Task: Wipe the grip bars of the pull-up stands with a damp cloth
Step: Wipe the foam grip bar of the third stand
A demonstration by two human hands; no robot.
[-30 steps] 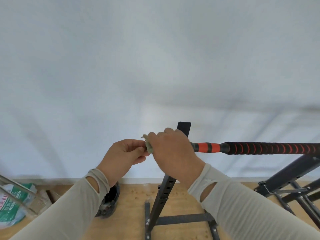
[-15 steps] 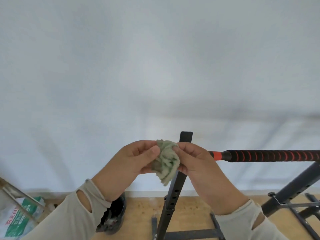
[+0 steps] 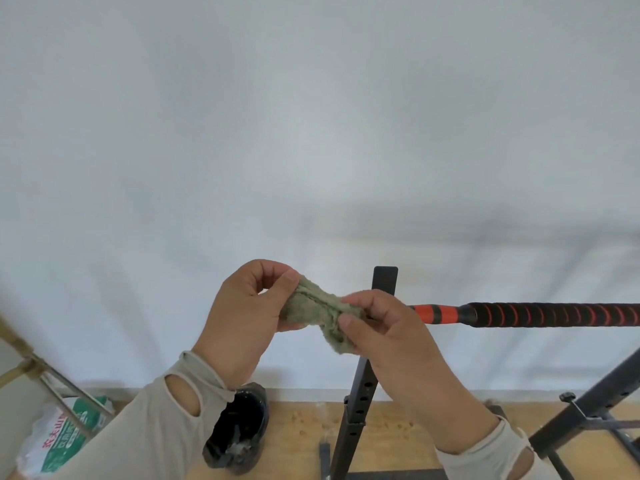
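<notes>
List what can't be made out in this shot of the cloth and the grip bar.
- Grip bar: head view, right end cut by the frame edge, left end hidden behind the right hand.
- Cloth: dampness not visible; both ends covered by fingers of the right and left hand.
- Stand base: cut by the bottom edge.

Cloth [image 3: 320,311] — dull olive-green, fuzzy. Grip bar [image 3: 550,314] — black with thin red spiral stripes, ending in an orange-red section crossed by a black band. Upright post [image 3: 360,403]: black, with a row of small holes. Sleeves [image 3: 162,434]: pale beige. Wall [image 3: 311,133]: plain white. Floor [image 3: 391,434]: light wood, speckled. Sack [image 3: 62,441]: white and green with red characters. Bag [image 3: 239,434]: glossy black.
</notes>
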